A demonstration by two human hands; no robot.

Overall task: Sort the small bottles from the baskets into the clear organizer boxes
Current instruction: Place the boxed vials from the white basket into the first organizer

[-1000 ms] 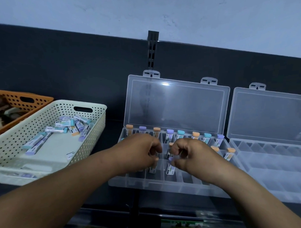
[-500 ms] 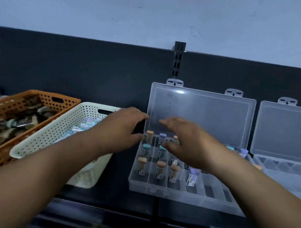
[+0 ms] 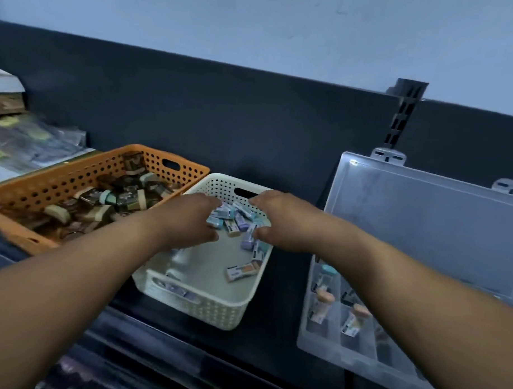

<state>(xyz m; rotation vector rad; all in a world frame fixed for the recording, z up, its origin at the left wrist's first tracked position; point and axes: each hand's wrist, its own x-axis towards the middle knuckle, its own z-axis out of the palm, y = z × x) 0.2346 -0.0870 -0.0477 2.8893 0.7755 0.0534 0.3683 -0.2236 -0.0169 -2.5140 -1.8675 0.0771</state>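
Fingers [image 3: 213, 201] of the left hand [image 3: 186, 221] and right hand [image 3: 288, 219] curl over heaped bottles [image 3: 235, 218] at the far end of the white basket [image 3: 213, 312]; whether they grip any is unclear. The organizer [image 3: 419, 217] stands right of the basket. Grabbing several at once could drop one in between.

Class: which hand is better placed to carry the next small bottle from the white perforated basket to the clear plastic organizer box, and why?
Probably the right hand: it touches the heap of small pastel-capped bottles on the side nearer the clear plastic organizer box; the left hand lies farther away.
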